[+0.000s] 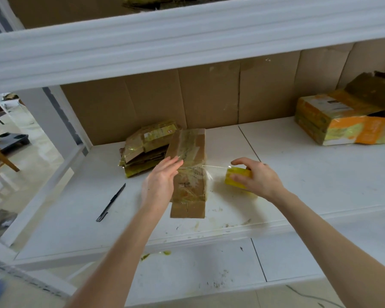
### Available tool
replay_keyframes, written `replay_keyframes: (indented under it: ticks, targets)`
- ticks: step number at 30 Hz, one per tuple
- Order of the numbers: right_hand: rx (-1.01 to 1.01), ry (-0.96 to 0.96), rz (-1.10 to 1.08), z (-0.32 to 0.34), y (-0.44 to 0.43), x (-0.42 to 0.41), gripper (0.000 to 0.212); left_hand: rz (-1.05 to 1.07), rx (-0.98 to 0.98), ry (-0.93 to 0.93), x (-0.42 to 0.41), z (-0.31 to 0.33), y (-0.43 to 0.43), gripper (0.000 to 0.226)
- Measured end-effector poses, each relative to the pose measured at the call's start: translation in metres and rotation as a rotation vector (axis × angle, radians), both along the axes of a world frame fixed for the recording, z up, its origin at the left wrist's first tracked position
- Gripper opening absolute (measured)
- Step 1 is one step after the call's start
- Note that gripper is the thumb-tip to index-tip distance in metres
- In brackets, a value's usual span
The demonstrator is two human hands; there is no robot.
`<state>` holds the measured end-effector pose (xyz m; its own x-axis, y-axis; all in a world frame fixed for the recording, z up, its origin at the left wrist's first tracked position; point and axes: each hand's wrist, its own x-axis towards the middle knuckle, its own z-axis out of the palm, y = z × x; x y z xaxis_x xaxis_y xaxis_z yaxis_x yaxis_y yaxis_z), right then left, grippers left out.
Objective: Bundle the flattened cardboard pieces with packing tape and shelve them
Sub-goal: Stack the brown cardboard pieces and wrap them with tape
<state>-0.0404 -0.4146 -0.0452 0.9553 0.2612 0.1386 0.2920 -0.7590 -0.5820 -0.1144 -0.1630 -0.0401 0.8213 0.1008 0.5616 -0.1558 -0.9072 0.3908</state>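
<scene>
A long stack of flattened brown cardboard (189,156), wrapped in clear tape, lies on the white shelf (309,174). My left hand (160,181) lies flat with straight fingers on the stack's left side. My right hand (257,176) grips a yellowish roll of packing tape (237,176) just right of the stack. A clear strip of tape (213,167) stretches from the roll to the cardboard. A second taped bundle (146,145) of cardboard lies behind and left of the stack.
A black pen-like cutter (111,203) lies on the shelf to the left. An orange and yellow taped cardboard bundle (342,121) sits at the back right. Brown cardboard sheets (209,96) line the shelf's back. A white upper shelf beam (187,38) hangs overhead.
</scene>
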Motion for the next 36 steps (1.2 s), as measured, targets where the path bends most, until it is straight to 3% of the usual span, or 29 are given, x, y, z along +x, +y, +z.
replay_keyframes:
  ticks: [4,10,14,17,19,21,25,30,33,36]
  targets:
    - [0.017,-0.053,-0.024,-0.002,0.005,0.001,0.023,0.061,-0.129,0.017,-0.001,0.002,-0.002,0.037]
    - [-0.028,-0.090,-0.077,-0.004,0.020,0.003,0.010,0.083,-0.288,0.081,-0.011,-0.009,0.009,0.061]
    - [-0.010,-0.068,-0.117,-0.004,0.024,0.007,0.010,0.323,-0.048,0.211,-0.022,-0.034,0.075,0.048]
    - [-0.010,-0.060,-0.143,-0.006,0.024,0.010,0.008,0.545,0.112,0.474,-0.031,-0.048,0.125,0.041]
    - [-0.008,-0.050,-0.150,-0.006,0.027,0.010,0.008,0.644,0.164,0.617,-0.037,-0.053,0.144,0.034]
    - [0.003,-0.047,-0.153,-0.004,0.028,0.010,0.006,0.663,0.145,0.638,-0.041,-0.058,0.154,0.028]
    - [0.048,-0.031,-0.149,0.002,0.026,0.009,0.007,0.612,0.021,0.516,-0.044,-0.043,0.131,0.029]
    - [0.079,-0.021,-0.186,0.006,0.028,0.006,0.008,0.263,-0.206,0.083,-0.063,0.011,0.032,0.026]
    - [0.086,-0.029,-0.234,0.007,0.027,0.003,0.011,0.012,-0.140,0.053,-0.071,0.036,-0.032,0.036]
    - [0.079,-0.034,-0.263,0.008,0.025,-0.001,0.016,-0.001,0.011,0.153,-0.064,0.039,-0.073,0.049]
